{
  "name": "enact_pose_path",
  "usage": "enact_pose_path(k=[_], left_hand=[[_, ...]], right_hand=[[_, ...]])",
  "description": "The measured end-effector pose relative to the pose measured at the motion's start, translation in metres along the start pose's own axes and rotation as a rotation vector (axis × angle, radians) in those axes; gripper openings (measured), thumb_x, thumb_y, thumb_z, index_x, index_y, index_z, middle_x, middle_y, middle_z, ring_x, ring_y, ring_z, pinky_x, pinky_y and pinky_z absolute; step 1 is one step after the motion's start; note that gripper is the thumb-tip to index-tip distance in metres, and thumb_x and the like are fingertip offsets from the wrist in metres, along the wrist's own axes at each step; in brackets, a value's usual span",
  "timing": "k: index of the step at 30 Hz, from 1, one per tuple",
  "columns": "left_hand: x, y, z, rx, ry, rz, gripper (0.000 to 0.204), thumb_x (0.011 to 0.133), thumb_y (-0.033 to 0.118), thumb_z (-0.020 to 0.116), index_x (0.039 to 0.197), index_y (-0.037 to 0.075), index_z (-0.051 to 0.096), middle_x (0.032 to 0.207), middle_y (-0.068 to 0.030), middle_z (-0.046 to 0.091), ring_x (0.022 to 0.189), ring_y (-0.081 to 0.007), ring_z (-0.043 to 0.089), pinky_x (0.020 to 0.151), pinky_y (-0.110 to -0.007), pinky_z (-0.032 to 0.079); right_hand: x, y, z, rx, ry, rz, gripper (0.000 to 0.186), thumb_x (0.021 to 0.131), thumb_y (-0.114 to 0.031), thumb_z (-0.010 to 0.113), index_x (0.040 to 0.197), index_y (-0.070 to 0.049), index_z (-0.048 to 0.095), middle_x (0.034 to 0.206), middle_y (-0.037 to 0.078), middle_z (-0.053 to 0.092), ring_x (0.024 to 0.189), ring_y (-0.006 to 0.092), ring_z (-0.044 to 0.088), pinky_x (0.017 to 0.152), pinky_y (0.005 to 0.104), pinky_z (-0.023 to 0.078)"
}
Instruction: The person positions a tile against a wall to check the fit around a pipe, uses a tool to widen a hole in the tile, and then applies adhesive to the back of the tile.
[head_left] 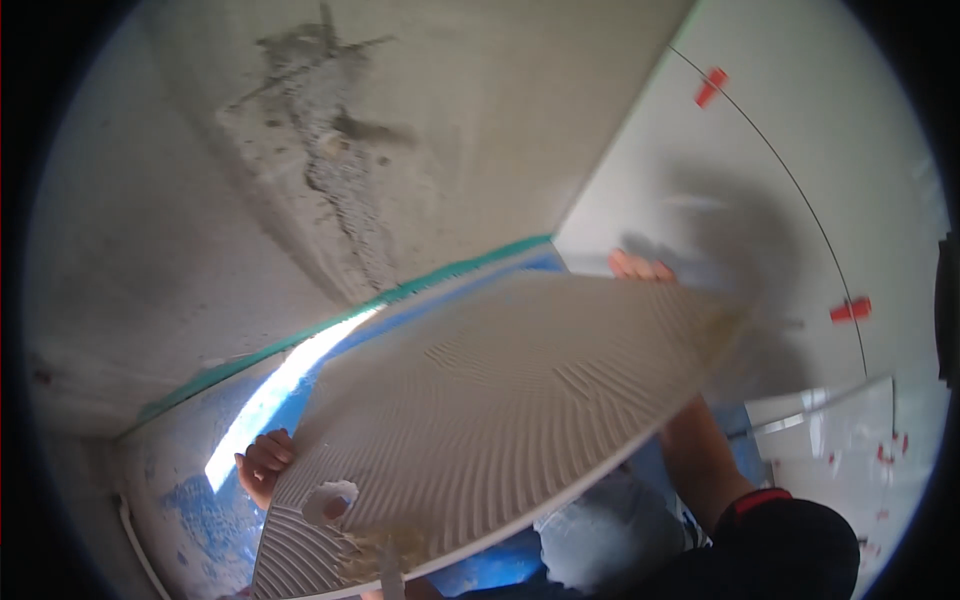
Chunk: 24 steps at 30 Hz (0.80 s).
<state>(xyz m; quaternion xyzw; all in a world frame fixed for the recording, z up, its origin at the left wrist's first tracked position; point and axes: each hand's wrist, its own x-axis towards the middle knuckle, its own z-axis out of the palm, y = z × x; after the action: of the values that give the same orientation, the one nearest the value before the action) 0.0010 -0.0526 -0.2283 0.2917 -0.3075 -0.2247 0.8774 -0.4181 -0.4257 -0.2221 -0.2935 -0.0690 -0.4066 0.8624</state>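
Note:
A large pale tile [480, 390], its upward face coated in combed adhesive, slants across the middle of the view. Near its lower left corner is a round hole [331, 502]. My left hand [265, 465] curls its fingers round the tile's left edge. At the far right edge, the fingertips of my right hand [642, 266] show over the rim; the rest of that hand is behind the tile. My right forearm [700, 460] passes beneath it. Skin at the bottom edge, beside a blurred pale strip [391, 572], is partly hidden.
Ahead stands a bare wall [480, 130] with a rough grey channel [335, 160] and a green band [470, 262] along its foot. Pale tiles with red wedges [851, 309] in the joint cover the right wall. Blue-stained floor [200, 530] carries a bright light patch [285, 390].

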Motion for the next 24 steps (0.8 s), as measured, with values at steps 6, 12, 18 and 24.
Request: enact_pose_path(k=[6, 12, 18, 24], left_hand=[[-0.083, -0.002, -0.036, 0.526, 0.347, -0.316, 0.059, 0.094, 0.042, 0.053, 0.135, 0.001, 0.043, 0.127, -0.0205, 0.055, 0.115, -0.0292, 0.057, 0.095, -0.046, 0.051], [-0.127, 0.049, 0.026, 0.536, 0.131, -0.61, 0.054, 0.09, 0.02, 0.058, 0.138, 0.004, 0.041, 0.134, -0.0178, 0.047, 0.112, -0.0295, 0.058, 0.09, -0.04, 0.054], [-0.129, 0.063, 0.044, -0.04, 0.542, -1.315, 0.05, 0.1, 0.034, 0.039, 0.137, 0.001, 0.042, 0.124, -0.0203, 0.057, 0.096, -0.0365, 0.064, 0.087, -0.051, 0.054], [-0.196, 0.069, 0.051, 0.0, 0.415, -1.252, 0.053, 0.103, 0.045, 0.034, 0.138, 0.005, 0.041, 0.112, -0.0182, 0.062, 0.088, -0.0315, 0.066, 0.074, -0.048, 0.058]], right_hand=[[-0.064, 0.018, 0.194, -1.445, 0.338, 0.019, 0.04, 0.099, -0.03, 0.049, 0.127, -0.002, 0.053, 0.127, 0.014, 0.058, 0.117, 0.0253, 0.055, 0.103, 0.0409, 0.042], [-0.15, 0.049, 0.23, 0.047, 0.852, -0.021, 0.036, 0.099, -0.017, 0.043, 0.127, 0.002, 0.054, 0.128, 0.018, 0.058, 0.121, 0.0309, 0.053, 0.105, 0.0468, 0.042], [-0.195, 0.064, 0.244, 0.02, 1.172, -0.003, 0.036, 0.1, -0.016, 0.039, 0.128, 0.002, 0.052, 0.133, 0.019, 0.055, 0.123, 0.0313, 0.052, 0.108, 0.0475, 0.039], [-0.265, 0.073, 0.2, 0.07, 1.128, 0.083, 0.037, 0.1, -0.02, 0.041, 0.13, 0.0, 0.05, 0.134, 0.016, 0.054, 0.122, 0.0282, 0.053, 0.107, 0.0425, 0.04]])
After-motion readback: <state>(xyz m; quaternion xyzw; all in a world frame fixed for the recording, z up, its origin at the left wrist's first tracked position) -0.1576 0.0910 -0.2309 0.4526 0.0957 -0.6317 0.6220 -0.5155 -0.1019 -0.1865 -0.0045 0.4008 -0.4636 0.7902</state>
